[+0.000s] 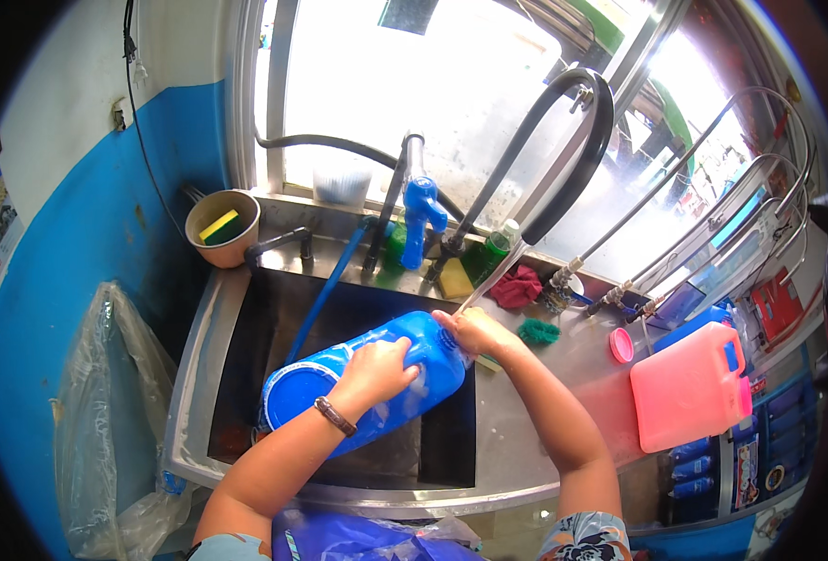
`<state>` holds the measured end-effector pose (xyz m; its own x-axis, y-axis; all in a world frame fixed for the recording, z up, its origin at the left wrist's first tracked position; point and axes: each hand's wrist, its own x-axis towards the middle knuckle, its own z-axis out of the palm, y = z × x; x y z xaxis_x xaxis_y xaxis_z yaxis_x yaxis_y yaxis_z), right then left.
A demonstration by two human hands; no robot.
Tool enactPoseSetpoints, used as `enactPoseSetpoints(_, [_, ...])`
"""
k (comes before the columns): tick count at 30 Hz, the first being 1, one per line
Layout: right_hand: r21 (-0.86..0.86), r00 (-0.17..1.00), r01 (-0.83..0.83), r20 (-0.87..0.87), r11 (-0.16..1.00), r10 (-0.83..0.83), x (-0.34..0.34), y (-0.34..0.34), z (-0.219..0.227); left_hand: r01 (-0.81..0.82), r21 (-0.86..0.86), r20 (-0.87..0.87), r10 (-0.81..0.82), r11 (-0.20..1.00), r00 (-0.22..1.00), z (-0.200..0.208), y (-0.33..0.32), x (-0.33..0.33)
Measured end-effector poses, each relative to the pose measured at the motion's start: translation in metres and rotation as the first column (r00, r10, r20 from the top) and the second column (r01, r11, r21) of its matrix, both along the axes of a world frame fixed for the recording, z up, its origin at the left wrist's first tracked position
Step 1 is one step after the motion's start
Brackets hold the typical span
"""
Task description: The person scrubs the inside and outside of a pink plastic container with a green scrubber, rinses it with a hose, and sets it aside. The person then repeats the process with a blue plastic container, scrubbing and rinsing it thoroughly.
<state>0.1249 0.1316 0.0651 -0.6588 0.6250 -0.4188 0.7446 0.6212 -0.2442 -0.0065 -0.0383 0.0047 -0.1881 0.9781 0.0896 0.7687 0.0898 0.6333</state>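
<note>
A large translucent blue water jug (pixel 428 360) lies tilted on its side over the dark sink basin (pixel 446 449). Its round base faces left, its neck right. My left hand (pixel 374 374), with a dark bracelet at the wrist, is curled over the upper side of the jug and holds it. At the jug's neck, my right hand (pixel 475 332) is closed round the lower end of a slim pale rod or tube (pixel 496 280). That piece slants up toward the end of a black curved hose (pixel 596 150). My fingers hide whether it enters the mouth.
Behind the basin stand a blue-handled tap (pixel 423 210) and a green bottle (pixel 503 238). A pot (pixel 222 220) with a sponge is at the left corner. On the right counter are a green scouring pad (pixel 537 331), a red cloth (pixel 517 287), a pink cap (pixel 620 345) and a pink container (pixel 680 388).
</note>
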Motion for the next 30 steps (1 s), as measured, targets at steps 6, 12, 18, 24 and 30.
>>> enactPoseSetpoints(6, [-0.224, 0.967, -0.179, -0.217, 0.958, 0.13, 0.0, 0.018, 0.009, -0.042, -0.001, 0.006, 0.042, 0.999, 0.999, 0.002, 0.006, 0.001])
enactPoseSetpoints(12, [-0.326, 0.96, -0.062, -0.279, 0.943, -0.033, 0.01, 0.026, 0.005, -0.061, -0.018, 0.013, 0.061, 0.998, 0.998, 0.003, 0.012, -0.002])
enactPoseSetpoints(18, [-0.213, 0.979, 0.026, -0.191, 0.977, -0.067, 0.019, 0.033, -0.007, -0.039, -0.028, -0.024, 0.039, 0.999, 0.999, 0.003, 0.014, -0.005])
enactPoseSetpoints(24, [-0.311, 0.972, 0.166, -0.108, 0.936, -0.209, 0.018, 0.029, -0.016, -0.045, -0.043, -0.039, 0.043, 0.998, 0.998, 0.004, 0.014, -0.005])
enactPoseSetpoints(30, [-0.134, 0.87, -0.163, -0.486, 0.978, 0.078, 0.019, 0.022, -0.027, -0.001, -0.005, -0.026, 0.001, 1.0, 1.0, 0.006, 0.013, -0.014])
